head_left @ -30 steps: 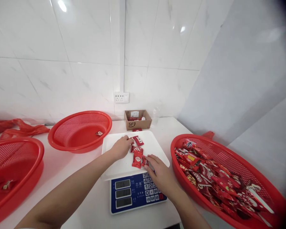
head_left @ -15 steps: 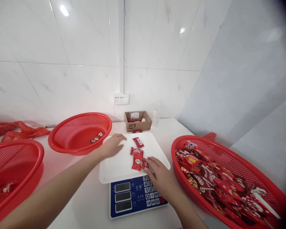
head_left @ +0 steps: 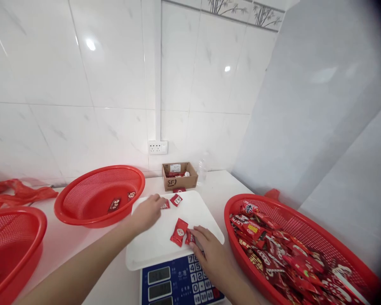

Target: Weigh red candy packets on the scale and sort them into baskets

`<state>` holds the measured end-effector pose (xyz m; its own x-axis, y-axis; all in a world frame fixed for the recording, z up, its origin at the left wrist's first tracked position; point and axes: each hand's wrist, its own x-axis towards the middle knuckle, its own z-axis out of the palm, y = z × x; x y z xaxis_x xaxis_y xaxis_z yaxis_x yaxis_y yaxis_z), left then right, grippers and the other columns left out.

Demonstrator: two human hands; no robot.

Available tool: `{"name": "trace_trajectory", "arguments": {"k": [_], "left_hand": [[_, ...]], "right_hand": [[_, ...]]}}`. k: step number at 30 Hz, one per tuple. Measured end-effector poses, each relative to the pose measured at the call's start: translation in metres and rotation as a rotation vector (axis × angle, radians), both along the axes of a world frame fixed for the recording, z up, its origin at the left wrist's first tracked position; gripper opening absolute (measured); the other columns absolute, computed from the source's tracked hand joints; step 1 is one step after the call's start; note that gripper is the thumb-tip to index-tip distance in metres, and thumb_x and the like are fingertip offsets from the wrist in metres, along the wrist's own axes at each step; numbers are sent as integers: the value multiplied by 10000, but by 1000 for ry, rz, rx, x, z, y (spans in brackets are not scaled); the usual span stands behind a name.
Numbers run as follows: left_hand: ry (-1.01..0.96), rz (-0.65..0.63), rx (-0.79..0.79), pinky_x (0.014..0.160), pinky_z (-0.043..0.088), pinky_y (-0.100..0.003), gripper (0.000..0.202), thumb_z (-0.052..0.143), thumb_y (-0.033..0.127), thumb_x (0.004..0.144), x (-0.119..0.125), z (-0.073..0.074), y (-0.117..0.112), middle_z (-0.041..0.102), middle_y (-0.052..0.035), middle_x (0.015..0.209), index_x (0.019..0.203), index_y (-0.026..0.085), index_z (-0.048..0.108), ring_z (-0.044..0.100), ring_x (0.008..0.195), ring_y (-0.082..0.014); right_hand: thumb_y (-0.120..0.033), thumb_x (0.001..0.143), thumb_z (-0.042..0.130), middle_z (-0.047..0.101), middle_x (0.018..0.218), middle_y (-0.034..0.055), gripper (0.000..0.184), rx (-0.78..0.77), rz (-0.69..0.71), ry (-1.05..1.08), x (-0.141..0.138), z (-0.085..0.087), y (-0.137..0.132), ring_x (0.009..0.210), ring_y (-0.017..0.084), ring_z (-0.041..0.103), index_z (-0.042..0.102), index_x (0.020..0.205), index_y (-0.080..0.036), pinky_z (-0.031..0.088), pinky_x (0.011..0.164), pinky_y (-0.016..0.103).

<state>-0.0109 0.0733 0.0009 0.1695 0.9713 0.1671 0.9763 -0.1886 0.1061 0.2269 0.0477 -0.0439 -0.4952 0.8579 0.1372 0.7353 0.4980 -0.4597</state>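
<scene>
A blue electronic scale (head_left: 178, 281) carries a white weighing tray (head_left: 158, 245). On the tray lie several red wrapped candies: one at the far edge (head_left: 176, 200), a larger one in the middle (head_left: 179, 232). My left hand (head_left: 147, 212) rests over the tray's far left part, fingers pinched on a small red candy (head_left: 165, 205). My right hand (head_left: 208, 250) lies at the tray's near right edge, fingertips pressed on another small red candy (head_left: 189, 237).
A red mesh basket (head_left: 99, 195) behind the tray on the left holds two candies. Another red basket (head_left: 11, 250) sits at far left. A full basket of red candies (head_left: 292, 250) stands on the right. A small cardboard box (head_left: 179, 176) is by the wall.
My left hand swung to the back left basket, where a second candy now lies, then returned to the tray and closed on another candy. The camera tilted upward.
</scene>
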Motion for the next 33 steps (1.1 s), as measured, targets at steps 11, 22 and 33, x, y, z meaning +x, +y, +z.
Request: {"name": "trace_trajectory", "arguments": {"k": [11,22,33], "left_hand": [[42,148,55,935,383,-396,284,447,211,870,-41,15,9,544,-138,1207,1132,169,549,473,1152,-269],[71,-89,-82,785,471,-378,270,468,206,893,43,-20,52,598,-93,1064,1152,167,534,566,982,-229],[27,251,104,820,423,-417,375,358,55,817,-49,21,24,567,-137,1077,1096,177,577,498,1025,-276]], "right_hand": [[-330,909,353,526,1326,99,432,-1,-13,5,-1,-3,1,1247,235,450,554,1253,-164,321,1076,415],[-332,913,352,510,1342,91,435,-18,-1,-31,0,4,-2,1257,231,438,543,1264,-162,327,1072,395],[-336,910,354,534,1313,99,426,24,14,-17,1,-3,2,1230,231,464,556,1245,-169,345,1059,397]]}}
